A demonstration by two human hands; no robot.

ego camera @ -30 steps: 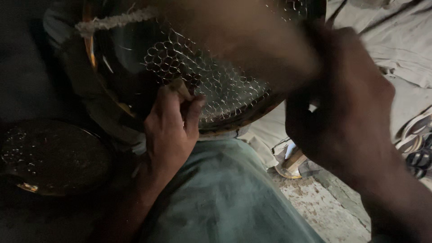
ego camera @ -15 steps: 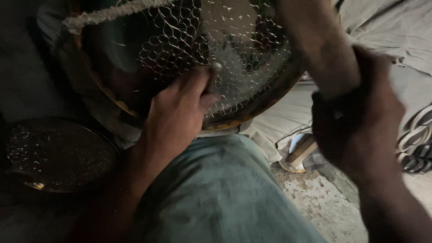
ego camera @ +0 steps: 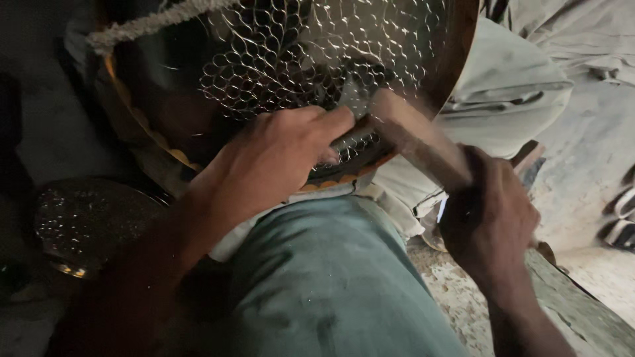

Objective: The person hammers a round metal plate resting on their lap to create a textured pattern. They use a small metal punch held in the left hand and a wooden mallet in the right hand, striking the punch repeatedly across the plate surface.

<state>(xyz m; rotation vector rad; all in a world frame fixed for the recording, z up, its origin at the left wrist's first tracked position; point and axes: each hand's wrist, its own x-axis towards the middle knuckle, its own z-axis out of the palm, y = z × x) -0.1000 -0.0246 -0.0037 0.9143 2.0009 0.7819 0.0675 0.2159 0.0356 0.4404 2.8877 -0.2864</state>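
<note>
A large round metal dish [ego camera: 278,73] with a scale-like punched pattern and a dark rim stands tilted against my lap. My left hand [ego camera: 278,155] presses on its lower part and pinches a small metal punch [ego camera: 354,135] against the patterned surface. My right hand [ego camera: 489,218] is shut on the wooden handle of a mallet [ego camera: 417,142], whose blurred head sits on the end of the punch. A frayed rope [ego camera: 155,23] runs across the top left of the dish.
My teal-trousered leg [ego camera: 331,284] fills the lower middle. A second patterned metal plate [ego camera: 86,225] lies on the dark floor at left. Pale cloth [ego camera: 509,86] is bunched behind the dish at right, with gritty ground [ego camera: 456,297] and a sandal [ego camera: 622,221] at the right edge.
The mallet has swung down from high on the right onto the punch. My left hand has slid right along the dish's lower part. The view has shifted up and closer.
</note>
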